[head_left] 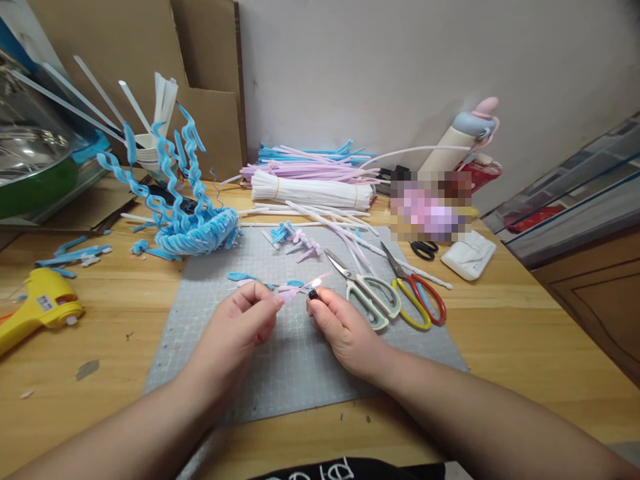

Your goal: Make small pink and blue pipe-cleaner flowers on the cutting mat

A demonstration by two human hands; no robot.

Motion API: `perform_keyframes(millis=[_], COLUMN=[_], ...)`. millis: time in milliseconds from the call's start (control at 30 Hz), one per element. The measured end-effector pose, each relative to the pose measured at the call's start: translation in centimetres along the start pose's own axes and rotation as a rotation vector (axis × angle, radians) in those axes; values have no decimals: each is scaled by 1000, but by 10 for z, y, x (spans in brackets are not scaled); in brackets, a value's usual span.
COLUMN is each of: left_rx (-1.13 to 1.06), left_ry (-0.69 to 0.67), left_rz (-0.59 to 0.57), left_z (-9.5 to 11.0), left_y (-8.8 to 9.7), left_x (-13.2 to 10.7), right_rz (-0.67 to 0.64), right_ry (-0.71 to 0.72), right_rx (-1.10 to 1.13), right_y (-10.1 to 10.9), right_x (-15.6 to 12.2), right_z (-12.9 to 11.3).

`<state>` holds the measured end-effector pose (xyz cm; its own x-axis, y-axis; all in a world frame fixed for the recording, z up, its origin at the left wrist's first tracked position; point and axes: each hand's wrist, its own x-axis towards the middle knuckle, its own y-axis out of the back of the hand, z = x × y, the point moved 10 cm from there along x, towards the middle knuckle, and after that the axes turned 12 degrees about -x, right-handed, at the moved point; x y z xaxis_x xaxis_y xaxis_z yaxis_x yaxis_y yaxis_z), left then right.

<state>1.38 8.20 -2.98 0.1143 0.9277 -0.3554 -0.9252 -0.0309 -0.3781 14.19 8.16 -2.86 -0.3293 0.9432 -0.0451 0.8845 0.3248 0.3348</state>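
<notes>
Over the middle of the grey cutting mat (200, 360), my left hand (240, 320) pinches a small pink-purple pipe cleaner piece (287, 295). My right hand (345, 327) is closed around a lighter, of which the black top (313, 294) shows. A small flame (316, 283) burns just above it, close to the tip of the pink piece. Most of the lighter is hidden in my fingers. Behind my hands lie small blue pipe cleaner pieces (243, 276). White-and-green scissors (367, 293) lie open beside my right hand, and red-and-yellow scissors (420, 300) lie to their right.
A blue pipe cleaner ring with curly strands (200, 230) stands at back left. Bundles of white (310, 190) and purple pipe cleaners (300, 171) lie by the wall. A yellow glue gun (45, 307) is at left, a white case (469, 255) and bottle (450, 143) at right.
</notes>
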Motion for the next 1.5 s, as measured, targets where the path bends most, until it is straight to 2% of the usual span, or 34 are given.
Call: perform_keyframes(millis=[333,533,900,1200,1500], left_rx=[30,43,32,30,4], left_ry=[-1,6,-6,-3,-10], left_rz=[-12,-45,5,4,10], left_z=[-1,-5,4,0,3], left_y=[-2,-1,-2,2,0], left_x=[0,1,-1,-1,-1], right_rz=[-51,-12,58,22,65], right_ry=[27,69,-38,-20,-61], right_rx=[-28,-90,106,118,126], right_y=[-4,-2,8,6,10], right_x=[0,2,4,3,4], right_z=[-7,-8,14,7,14])
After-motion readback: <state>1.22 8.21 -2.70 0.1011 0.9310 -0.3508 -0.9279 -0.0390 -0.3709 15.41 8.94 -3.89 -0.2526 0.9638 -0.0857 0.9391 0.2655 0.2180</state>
